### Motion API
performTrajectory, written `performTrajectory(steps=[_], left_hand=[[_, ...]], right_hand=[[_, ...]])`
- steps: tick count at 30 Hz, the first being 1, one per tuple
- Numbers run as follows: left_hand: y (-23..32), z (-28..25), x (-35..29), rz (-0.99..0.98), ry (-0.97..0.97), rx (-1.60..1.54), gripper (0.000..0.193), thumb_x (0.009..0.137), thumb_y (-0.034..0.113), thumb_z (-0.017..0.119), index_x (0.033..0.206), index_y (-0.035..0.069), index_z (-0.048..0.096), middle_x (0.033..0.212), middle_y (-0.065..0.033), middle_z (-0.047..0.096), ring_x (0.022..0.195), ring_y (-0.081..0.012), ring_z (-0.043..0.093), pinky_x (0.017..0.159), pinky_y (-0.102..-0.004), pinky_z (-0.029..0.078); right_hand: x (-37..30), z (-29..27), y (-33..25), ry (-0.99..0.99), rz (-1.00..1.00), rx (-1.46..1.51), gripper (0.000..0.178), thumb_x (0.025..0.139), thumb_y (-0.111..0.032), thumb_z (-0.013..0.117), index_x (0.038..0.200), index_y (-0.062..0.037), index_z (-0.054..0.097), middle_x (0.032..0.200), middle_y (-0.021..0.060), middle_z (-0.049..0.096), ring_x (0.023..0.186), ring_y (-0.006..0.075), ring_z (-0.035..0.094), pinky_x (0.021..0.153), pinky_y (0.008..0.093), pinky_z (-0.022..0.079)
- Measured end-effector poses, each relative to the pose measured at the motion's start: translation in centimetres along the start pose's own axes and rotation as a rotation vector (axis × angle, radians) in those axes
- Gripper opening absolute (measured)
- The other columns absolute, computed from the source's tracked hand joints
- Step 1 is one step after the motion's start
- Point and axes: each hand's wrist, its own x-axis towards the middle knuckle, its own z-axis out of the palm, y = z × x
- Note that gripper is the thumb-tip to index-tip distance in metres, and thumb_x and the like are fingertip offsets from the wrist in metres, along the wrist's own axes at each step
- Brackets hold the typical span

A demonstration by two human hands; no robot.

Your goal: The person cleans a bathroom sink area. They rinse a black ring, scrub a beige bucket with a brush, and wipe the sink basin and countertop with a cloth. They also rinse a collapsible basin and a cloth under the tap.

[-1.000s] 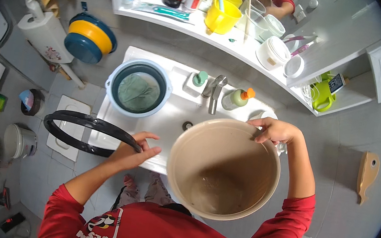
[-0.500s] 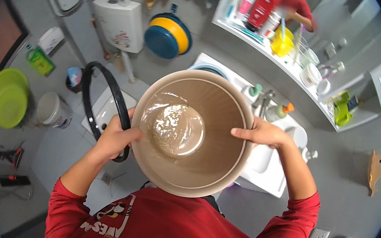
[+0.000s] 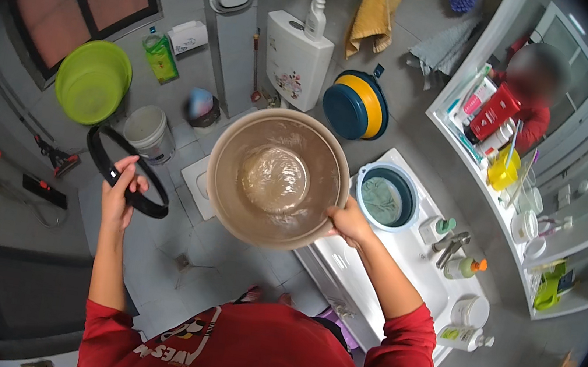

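Note:
My right hand (image 3: 350, 223) grips the rim of a beige round bin (image 3: 328, 180) on its right side. The bin hangs tilted in front of me, its mouth toward me, and a shiny, clear, wet-looking patch covers its bottom. My left hand (image 3: 121, 189) pinches a black ring (image 3: 148, 206), held off to the left, apart from the bin. Behind the bin, a white squat toilet (image 3: 198, 187) shows only in part.
On the right, a white sink counter (image 3: 332, 263) carries a blue-grey basin (image 3: 412, 191), a faucet (image 3: 453, 247) and several bottles. A lime-green tub (image 3: 96, 76) and a white bucket (image 3: 149, 127) stand left. Folding basins (image 3: 345, 108) hang on the wall.
My left hand has left the bin and moved left with the black ring. The bin, now in my right hand alone, is farther from me. The view has turned left.

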Motion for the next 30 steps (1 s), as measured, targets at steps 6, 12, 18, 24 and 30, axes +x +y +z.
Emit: performTrajectory(steps=[6, 12, 18, 24, 30], left_hand=[[-0.9, -1.8, -3.6, -0.118, -0.058, -0.282, 0.05, 0.086, 0.01, 0.048, 0.132, 0.007, 0.029, 0.064, -0.0044, 0.043, 0.044, -0.0122, 0.038, 0.044, -0.0239, 0.032], [-0.9, -3.3, -6.1, -0.147, -0.066, -0.436, 0.051, 0.084, 0.01, 0.046, 0.132, 0.009, 0.03, 0.063, -0.0042, 0.044, 0.04, -0.0106, 0.036, 0.042, -0.0231, 0.03], [-3.7, -1.7, -5.8, -0.167, 0.032, -0.357, 0.021, 0.083, 0.007, 0.05, 0.103, 0.004, 0.048, 0.062, -0.004, 0.042, 0.045, -0.0117, 0.039, 0.043, -0.0239, 0.032], [-5.2, -3.0, -6.2, -0.174, 0.05, -0.306, 0.007, 0.081, 0.007, 0.053, 0.087, 0.005, 0.049, 0.064, -0.0033, 0.043, 0.051, -0.0122, 0.041, 0.046, -0.0241, 0.033], [-6.2, -1.0, -5.4, -0.21, 0.181, -0.174, 0.025, 0.081, 0.009, 0.058, 0.102, 0.002, 0.046, 0.062, -0.0025, 0.043, 0.049, -0.0101, 0.04, 0.045, -0.024, 0.032]], right_hand=[[5.0, 3.7, 0.3, 0.018, -0.066, -0.021, 0.039, 0.074, 0.004, 0.043, 0.113, 0.0041, 0.04, 0.086, 0.0158, 0.055, 0.058, 0.0183, 0.058, 0.042, 0.0281, 0.053], [5.5, 2.4, 0.0, 0.036, -0.165, -0.011, 0.047, 0.074, 0.005, 0.04, 0.121, 0.0006, 0.034, 0.098, 0.0202, 0.054, 0.066, 0.0255, 0.062, 0.044, 0.0299, 0.055], [6.8, 6.1, 1.6, 0.155, -0.339, -0.198, 0.044, 0.075, 0.002, 0.042, 0.119, -0.0017, 0.037, 0.084, 0.0147, 0.056, 0.052, 0.018, 0.055, 0.04, 0.0274, 0.048], [4.7, 6.6, 2.6, 0.16, -0.315, -0.086, 0.049, 0.076, 0.006, 0.039, 0.124, -0.0051, 0.033, 0.094, 0.0177, 0.055, 0.059, 0.0217, 0.06, 0.039, 0.0276, 0.049], [8.4, 8.1, 6.3, 0.203, -0.424, -0.188, 0.045, 0.077, 0.003, 0.04, 0.122, -0.004, 0.035, 0.088, 0.0149, 0.055, 0.052, 0.0177, 0.054, 0.034, 0.0263, 0.043]])
